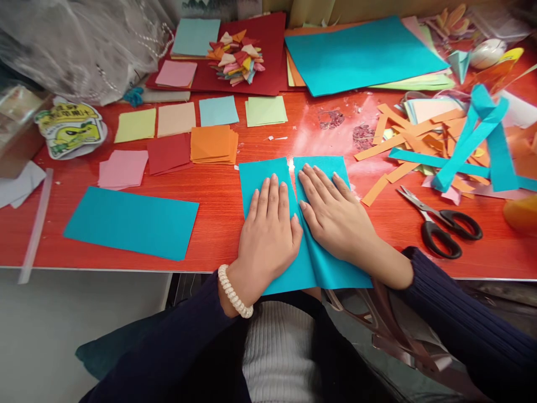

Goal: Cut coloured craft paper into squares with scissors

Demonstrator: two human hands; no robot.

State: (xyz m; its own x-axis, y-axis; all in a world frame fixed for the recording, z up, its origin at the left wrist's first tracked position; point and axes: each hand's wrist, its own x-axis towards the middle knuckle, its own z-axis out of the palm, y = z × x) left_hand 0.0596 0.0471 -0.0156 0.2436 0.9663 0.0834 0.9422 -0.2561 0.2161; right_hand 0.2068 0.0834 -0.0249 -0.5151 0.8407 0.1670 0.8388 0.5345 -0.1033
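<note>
Left hand (pixel 268 235): laid flat, palm down, fingers straight and nearly together, thumb slightly apart; cream coiled band (pixel 229 288) at the wrist. Right hand (pixel 338 224): also flat, palm down, fingers a little spread. Neither gripped anything; both pressed on the blue sheet (pixel 293 277), one per half. The sheet lay at the near edge of the red table (pixel 218 224), split from its far edge along a middle crease, still joined toward the near edge.

Right of it: black-handled scissors (pixel 426 217), blades nearly together, no mark legible; beyond, orange strips (pixel 380 146) tangled with blue strips (pixel 470 145).

Left: one blue rectangle (pixel 132 224), lying flat. Above: seven piles of small squares, including pink (pixel 123 169), red (pixel 169 153) and orange (pixel 211 144).

Far left: yellow-and-green packet (pixel 71 131), printed in Chinese characters, too blurred to read in full.

Rear: folded-paper ornament (pixel 241 56), multicoloured; large blue sheets (pixel 364 56), stacked over other colours.
</note>
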